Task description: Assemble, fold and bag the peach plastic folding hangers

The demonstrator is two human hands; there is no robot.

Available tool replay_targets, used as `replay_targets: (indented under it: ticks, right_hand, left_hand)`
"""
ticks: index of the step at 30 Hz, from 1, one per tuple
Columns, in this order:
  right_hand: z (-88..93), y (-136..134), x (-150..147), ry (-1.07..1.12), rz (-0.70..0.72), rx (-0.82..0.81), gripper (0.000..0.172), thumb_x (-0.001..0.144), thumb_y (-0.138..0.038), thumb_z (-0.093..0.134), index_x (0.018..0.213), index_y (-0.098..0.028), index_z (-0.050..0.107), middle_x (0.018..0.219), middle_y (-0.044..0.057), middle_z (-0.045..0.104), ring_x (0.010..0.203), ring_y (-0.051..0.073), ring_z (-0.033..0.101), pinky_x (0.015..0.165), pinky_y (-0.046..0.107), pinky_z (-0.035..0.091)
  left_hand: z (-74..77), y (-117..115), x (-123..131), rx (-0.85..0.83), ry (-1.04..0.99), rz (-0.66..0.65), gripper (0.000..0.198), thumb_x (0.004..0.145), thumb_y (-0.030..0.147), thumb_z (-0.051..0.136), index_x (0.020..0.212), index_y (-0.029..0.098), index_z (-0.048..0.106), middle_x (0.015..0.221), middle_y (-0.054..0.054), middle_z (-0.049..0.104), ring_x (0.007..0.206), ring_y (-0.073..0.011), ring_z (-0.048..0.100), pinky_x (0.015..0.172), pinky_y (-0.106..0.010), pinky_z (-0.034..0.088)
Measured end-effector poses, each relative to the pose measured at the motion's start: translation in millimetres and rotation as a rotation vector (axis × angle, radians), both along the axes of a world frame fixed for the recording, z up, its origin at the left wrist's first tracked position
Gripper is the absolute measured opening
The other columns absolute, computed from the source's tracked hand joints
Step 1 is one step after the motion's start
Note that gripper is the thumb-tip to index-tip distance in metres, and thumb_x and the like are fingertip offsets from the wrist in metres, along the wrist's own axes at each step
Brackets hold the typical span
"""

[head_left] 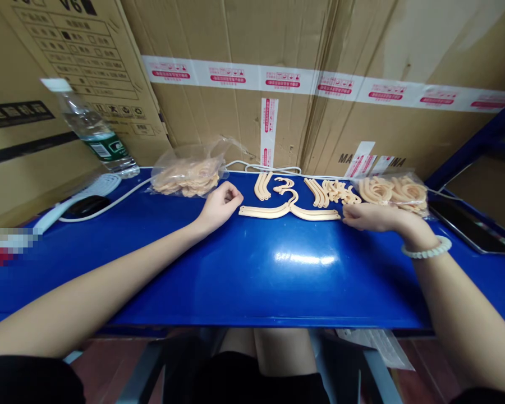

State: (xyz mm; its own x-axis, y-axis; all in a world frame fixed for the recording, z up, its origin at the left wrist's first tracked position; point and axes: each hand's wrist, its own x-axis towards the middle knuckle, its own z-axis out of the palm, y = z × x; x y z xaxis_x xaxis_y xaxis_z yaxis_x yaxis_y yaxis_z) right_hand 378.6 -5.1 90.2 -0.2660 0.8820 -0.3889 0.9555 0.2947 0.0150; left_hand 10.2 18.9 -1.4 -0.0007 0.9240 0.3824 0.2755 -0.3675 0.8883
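Note:
A beige plastic folding hanger (267, 212) lies on the blue table, its hook (293, 196) pointing away from me and its two arms spread. My left hand (222, 206) rests just left of the hanger's left end, fingers curled in with nothing visible in them. By the right end is my right hand (368, 216), palm down with fingers bent together; whatever they may hold is hidden. Behind the hanger are a few loose hanger arms (263, 186) and loose hooks (284, 183). More arms (316, 192) and a pile of hooks (340, 192) lie near my right hand.
Clear bags of beige parts stand at the back left (187, 177) and right (395, 191). A water bottle (103, 143), a white cable (109, 209) and a dark mouse-like object (88, 205) are at left. A phone (473, 227) lies right. Cardboard (244, 123) walls the back.

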Motion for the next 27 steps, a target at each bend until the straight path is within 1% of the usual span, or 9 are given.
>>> replay_targets:
  ticks: [2, 5, 11, 18, 27]
  right_hand:
    - [-0.7, 0.2, 0.6, 0.031, -0.008, 0.008, 0.026, 0.09, -0.011, 0.047, 0.067, -0.021, 0.042, 0.064, 0.0, 0.052, 0.06, 0.014, 0.045, 0.057, 0.027, 0.03]
    - [-3.0, 1.6, 3.7, 0.104, -0.028, -0.01, 0.025, 0.088, -0.009, 0.048, 0.068, -0.022, 0.041, 0.065, 0.0, 0.051, 0.06, 0.014, 0.046, 0.056, 0.026, 0.031]
    - [-6.1, 3.0, 8.8, 0.21, -0.099, -0.03, 0.023, 0.089, -0.01, 0.044, 0.07, -0.022, 0.038, 0.066, 0.0, 0.047, 0.06, 0.015, 0.046, 0.055, 0.026, 0.032]
    - [-4.5, 1.1, 6.3, 0.209, -0.037, -0.007, 0.02, 0.084, -0.01, 0.044, 0.068, -0.022, 0.039, 0.069, 0.001, 0.044, 0.061, 0.015, 0.041, 0.056, 0.025, 0.034]
    - [-6.0, 1.1, 5.4, 0.225, -0.068, -0.015, 0.014, 0.081, -0.012, 0.044, 0.071, -0.022, 0.04, 0.069, 0.001, 0.044, 0.061, 0.015, 0.043, 0.055, 0.025, 0.035]
  left_hand:
    - [-1.1, 1.1, -0.1, -0.005, -0.038, -0.02, 0.014, 0.074, 0.024, 0.062, 0.075, 0.022, 0.048, 0.077, 0.0, 0.066, 0.074, -0.0173, 0.063, 0.069, -0.03, 0.047]
    - [-2.3, 2.5, -0.8, -0.008, -0.072, -0.049, 0.01, 0.074, 0.019, 0.057, 0.076, 0.022, 0.048, 0.079, 0.0, 0.068, 0.071, -0.016, 0.063, 0.071, -0.031, 0.048]
    - [-3.0, 3.9, -1.8, -0.025, -0.094, -0.07, 0.011, 0.075, 0.015, 0.053, 0.076, 0.022, 0.045, 0.075, 0.002, 0.068, 0.066, -0.0148, 0.061, 0.071, -0.031, 0.046]
    - [-2.9, 4.7, -2.0, -0.032, -0.104, -0.091, 0.015, 0.073, 0.009, 0.047, 0.078, 0.022, 0.043, 0.074, 0.003, 0.067, 0.066, -0.0138, 0.061, 0.073, -0.03, 0.046]
    - [-3.3, 4.1, -0.5, -0.047, -0.108, -0.092, 0.015, 0.081, 0.012, 0.052, 0.081, 0.023, 0.041, 0.073, 0.003, 0.068, 0.066, -0.014, 0.061, 0.073, -0.03, 0.045]
